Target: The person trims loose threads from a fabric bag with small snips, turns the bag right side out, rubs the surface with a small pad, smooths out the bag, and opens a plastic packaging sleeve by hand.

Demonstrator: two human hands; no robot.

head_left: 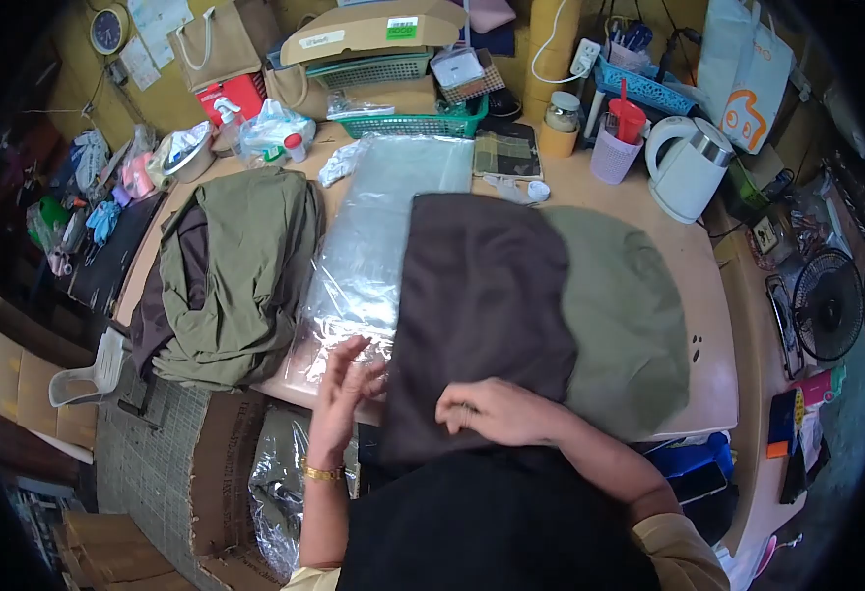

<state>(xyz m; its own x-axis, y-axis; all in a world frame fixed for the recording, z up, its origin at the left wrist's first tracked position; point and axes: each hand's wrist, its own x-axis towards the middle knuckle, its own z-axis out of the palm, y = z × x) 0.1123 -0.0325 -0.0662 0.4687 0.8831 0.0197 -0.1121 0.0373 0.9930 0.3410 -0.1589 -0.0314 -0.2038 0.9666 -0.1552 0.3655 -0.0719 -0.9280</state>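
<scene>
A dark brown cloth piece (482, 295) lies flat at the table's front, its lower end by my body. Partly under its right side is an olive green cloth piece (630, 325) with a rounded edge. My right hand (492, 409) is over the brown cloth, fingers curled in; whether anything is in them is hidden. Raised at the brown cloth's left edge, my left hand (342, 394) has its fingers apart and holds nothing. Behind it lie clear plastic bags (378, 227), flat and shiny. A heap of olive cloth (245, 266) with some brown cloth sits further left.
Along the back stand a green basket (413, 126), a lilac cup (615, 153) and a white electric kettle (689, 167). A black fan (827, 303) is at the right. Below the table's left front, an open cardboard box (226, 473) holds plastic-wrapped cloth. A white chair (93, 374) stands left.
</scene>
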